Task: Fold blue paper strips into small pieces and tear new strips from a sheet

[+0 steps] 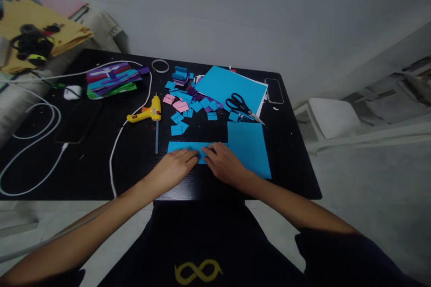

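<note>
Head view: both hands lie flat, fingers together, the left hand (173, 168) and right hand (224, 166) pressing a long blue paper strip (188, 147) near the black bench's (134, 175) front edge. A square blue sheet (249, 148) touches the strip's right end; steel scissors (244, 107) lie behind it.

Bare forearms, no watch or rings on left hand (173, 168) or right hand (224, 163). Short dark sleeves at the upper arms. Dark navy shirt (202, 242), yellow infinity-shaped loop logo (198, 271) on its front.
</note>
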Available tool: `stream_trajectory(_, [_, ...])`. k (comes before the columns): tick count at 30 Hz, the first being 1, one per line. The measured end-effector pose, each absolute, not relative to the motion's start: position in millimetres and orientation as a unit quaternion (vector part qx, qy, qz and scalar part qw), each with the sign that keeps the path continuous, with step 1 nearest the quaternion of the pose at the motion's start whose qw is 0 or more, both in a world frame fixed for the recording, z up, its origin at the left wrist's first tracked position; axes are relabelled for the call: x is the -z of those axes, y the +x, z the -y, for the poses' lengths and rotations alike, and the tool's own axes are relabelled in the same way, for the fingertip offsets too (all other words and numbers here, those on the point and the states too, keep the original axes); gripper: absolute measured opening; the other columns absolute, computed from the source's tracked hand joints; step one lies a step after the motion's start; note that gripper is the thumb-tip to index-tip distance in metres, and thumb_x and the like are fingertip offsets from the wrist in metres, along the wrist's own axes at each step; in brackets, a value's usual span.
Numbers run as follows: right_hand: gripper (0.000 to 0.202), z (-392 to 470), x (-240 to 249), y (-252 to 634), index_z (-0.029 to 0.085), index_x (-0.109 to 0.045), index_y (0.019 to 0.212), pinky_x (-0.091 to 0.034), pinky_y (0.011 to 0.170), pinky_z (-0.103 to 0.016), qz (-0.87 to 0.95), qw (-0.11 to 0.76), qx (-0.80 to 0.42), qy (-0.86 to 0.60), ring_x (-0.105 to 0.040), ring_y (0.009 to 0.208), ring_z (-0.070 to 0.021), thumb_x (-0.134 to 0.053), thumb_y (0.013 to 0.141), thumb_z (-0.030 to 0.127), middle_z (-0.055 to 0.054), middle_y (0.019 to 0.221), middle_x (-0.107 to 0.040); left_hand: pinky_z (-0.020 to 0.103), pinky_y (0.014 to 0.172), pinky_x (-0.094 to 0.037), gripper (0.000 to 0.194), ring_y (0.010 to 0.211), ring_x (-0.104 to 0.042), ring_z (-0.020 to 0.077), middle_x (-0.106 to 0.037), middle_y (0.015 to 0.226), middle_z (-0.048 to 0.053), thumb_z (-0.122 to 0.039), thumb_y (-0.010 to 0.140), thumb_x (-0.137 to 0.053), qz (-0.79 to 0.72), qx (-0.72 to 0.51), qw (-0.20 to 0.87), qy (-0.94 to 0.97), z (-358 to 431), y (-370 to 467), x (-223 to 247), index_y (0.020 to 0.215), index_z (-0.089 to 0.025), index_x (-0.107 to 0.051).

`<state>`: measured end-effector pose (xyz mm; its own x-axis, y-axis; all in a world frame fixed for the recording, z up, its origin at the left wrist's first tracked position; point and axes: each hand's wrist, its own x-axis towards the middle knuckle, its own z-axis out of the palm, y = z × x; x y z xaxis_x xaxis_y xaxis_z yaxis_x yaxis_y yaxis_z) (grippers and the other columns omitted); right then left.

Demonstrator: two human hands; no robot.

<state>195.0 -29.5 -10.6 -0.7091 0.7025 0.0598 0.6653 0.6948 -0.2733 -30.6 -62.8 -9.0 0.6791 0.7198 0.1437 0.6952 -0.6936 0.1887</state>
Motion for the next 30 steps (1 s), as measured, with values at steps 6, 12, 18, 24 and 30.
stream_trajectory(6, [0.039, 20.5, 10.7, 211.1, 0.01, -0.061, 0.14, -0.054, 0.085, -0.041, 0.904, 0.074, -0.138, -0.397, -0.059, 0.095, -0.0263, -0.041, 0.108, 0.02, -0.016, 0.106, -0.065, 0.041, 0.086, -0.06, 0.024, 0.103, -0.071, 0.0268, -0.075, 0.119, 0.013, -0.006, 0.098, -0.053, -0.384, -0.092, 0.045, 0.918, 59.7, -30.3, 7.6, 0.112, -0.015, -0.07])
stream_trajectory(12, [0.04, 20.4, 14.6, 214.6, 0.013, -0.063, 0.141, -0.053, 0.085, -0.043, 0.897, 0.089, -0.142, -0.408, -0.059, 0.095, -0.0273, -0.042, 0.108, 0.021, -0.016, 0.105, -0.064, 0.043, 0.089, -0.059, 0.034, 0.106, -0.073, 0.027, -0.072, 0.129, 0.014, -0.013, 0.103, -0.046, -0.424, -0.124, 0.099, 0.892, 59.0, -27.5, 8.5, 0.129, -0.017, -0.068])
stream_trajectory(18, [0.038, 19.8, 13.7, 231.0, 0.013, -0.067, 0.137, -0.053, 0.085, -0.042, 0.881, 0.096, -0.135, -0.443, -0.06, 0.093, -0.0271, -0.047, 0.107, 0.027, -0.015, 0.102, -0.065, 0.043, 0.087, -0.06, 0.039, 0.108, -0.071, 0.0265, -0.068, 0.139, 0.016, -0.007, 0.1, -0.042, -0.405, -0.09, 0.078, 0.907, 59.4, -27.3, 6.5, 0.129, -0.015, -0.067])
stream_trajectory(24, [0.039, 22.7, 10.1, 241.7, 0.011, -0.069, 0.135, -0.053, 0.082, -0.042, 0.868, 0.084, -0.112, -0.477, -0.06, 0.092, -0.0281, -0.052, 0.106, 0.031, -0.015, 0.099, -0.066, 0.042, 0.083, -0.058, 0.03, 0.101, -0.07, 0.0289, -0.071, 0.126, 0.016, -0.002, 0.094, -0.05, -0.417, -0.054, 0.041, 0.906, 57.5, -13.9, -0.7, 0.116, -0.012, -0.068])
stream_trajectory(30, [0.04, 25.4, 11.0, 240.9, 0.01, -0.069, 0.135, -0.053, 0.083, -0.043, 0.861, 0.091, -0.103, -0.489, -0.061, 0.092, -0.0288, -0.051, 0.106, 0.031, -0.016, 0.1, -0.067, 0.041, 0.081, -0.053, 0.045, 0.097, -0.066, 0.0286, -0.07, 0.108, 0.014, -0.004, 0.095, -0.047, -0.461, -0.064, 0.002, 0.885, 56.8, 3.8, 8.4, 0.138, -0.01, -0.058])
